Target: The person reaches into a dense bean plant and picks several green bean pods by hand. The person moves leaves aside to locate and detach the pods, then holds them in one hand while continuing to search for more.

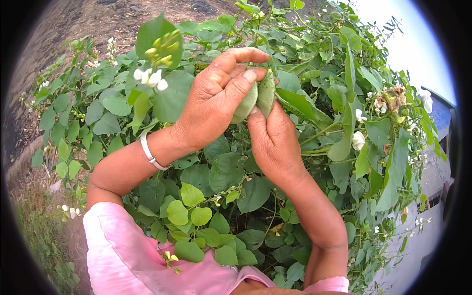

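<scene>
Two broad, flat green bean pods (266, 93) hang side by side at the upper middle, among the leaves of a climbing bean plant (227, 169). My left hand (216, 93) curls round their upper part, its thumb and bent fingers closed on them. From below, my right hand (276, 140) grips the same pods, thumb on the near face, its other fingers hidden behind. Both hands nearly touch. The place where the pods join the stem is covered by my fingers. A bracelet (147, 151) circles my left wrist.
Dense leaves surround my hands, with white flowers (151, 78) and a yellow-green bud cluster (164, 49) left of them. A dried brown bloom (393, 98) hangs at the right. Bare soil (98, 24) lies beyond; a grey wall (410, 246) stands far right.
</scene>
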A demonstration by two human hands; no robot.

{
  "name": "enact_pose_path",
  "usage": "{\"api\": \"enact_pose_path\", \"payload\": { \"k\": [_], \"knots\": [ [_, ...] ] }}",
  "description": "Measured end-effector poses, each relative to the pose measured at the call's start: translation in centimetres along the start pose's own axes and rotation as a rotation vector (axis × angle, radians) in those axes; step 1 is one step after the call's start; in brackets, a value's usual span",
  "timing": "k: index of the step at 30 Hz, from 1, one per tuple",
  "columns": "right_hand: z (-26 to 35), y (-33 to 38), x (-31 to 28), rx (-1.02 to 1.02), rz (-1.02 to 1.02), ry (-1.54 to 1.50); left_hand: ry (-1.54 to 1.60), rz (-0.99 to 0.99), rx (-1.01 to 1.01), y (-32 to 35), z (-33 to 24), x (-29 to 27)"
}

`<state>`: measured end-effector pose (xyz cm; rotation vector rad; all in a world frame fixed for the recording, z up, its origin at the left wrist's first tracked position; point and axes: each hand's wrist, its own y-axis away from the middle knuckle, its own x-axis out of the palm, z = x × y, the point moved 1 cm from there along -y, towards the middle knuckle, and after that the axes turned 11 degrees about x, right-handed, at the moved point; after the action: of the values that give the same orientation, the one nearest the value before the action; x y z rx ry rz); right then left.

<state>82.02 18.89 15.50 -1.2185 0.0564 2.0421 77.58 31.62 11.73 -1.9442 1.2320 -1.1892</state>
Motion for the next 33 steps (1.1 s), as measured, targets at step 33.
{"api": "enact_pose_path", "payload": {
  "k": [33],
  "knots": [
    [-0.1,-0.2,-1.1,0.297,0.012,-0.123,0.005,-0.072,-0.533,-12.6,13.7,-5.1]
  ]
}}
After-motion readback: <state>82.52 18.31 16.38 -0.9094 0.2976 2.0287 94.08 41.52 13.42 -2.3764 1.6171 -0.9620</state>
